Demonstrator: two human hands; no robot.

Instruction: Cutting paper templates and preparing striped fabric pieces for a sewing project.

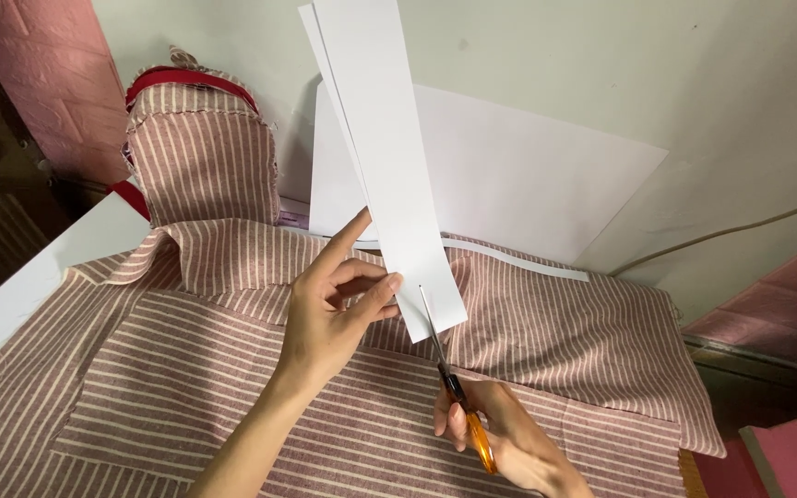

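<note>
My left hand [329, 314] pinches the lower edge of a long white paper strip [389, 157] that stands up and leans away from me. It looks like two layers held together. My right hand [500, 438] grips orange-handled scissors [449, 373], whose blades point up into the strip's bottom edge, a short way into the paper. Both hands hover over pink-and-white striped fabric [186, 369] spread over the table.
A large white paper sheet [528, 175] leans against the pale wall behind. A stack of folded striped fabric with red trim [200, 148] stands at the back left. The white table edge [29, 286] shows at left. A cable [740, 231] runs along the right wall.
</note>
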